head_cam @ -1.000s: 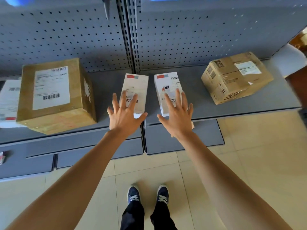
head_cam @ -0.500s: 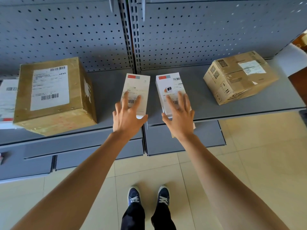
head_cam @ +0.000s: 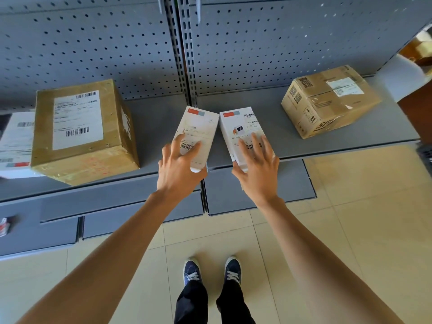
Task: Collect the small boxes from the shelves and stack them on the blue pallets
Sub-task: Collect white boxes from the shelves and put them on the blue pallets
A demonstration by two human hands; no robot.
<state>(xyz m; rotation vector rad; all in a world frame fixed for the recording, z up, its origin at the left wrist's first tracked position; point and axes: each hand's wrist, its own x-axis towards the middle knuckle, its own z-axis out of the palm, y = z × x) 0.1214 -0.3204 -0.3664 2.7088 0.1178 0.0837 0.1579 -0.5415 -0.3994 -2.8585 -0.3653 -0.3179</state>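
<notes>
Two small white boxes with red tags and barcodes lie side by side at the front of the grey shelf point(head_cam: 154, 127). My left hand point(head_cam: 180, 169) grips the left white box point(head_cam: 198, 123), fingers spread over its top and thumb at its near right corner. On the right white box point(head_cam: 238, 123) sits my right hand point(head_cam: 257, 169), fingers on top and thumb against its left side. The boxes' far corners touch and their near ends stick out past the shelf edge. No blue pallet is in view.
A large taped brown box point(head_cam: 79, 129) stands left on the shelf, with a white parcel point(head_cam: 14, 141) beyond it. A smaller brown carton point(head_cam: 327, 101) sits at the right. A lower shelf point(head_cam: 257, 190) juts out below. Pegboard backs the shelf; tiled floor lies underfoot.
Both hands went forward from hovering onto the two white boxes and closed on them. The boxes have swung so their far ends meet.
</notes>
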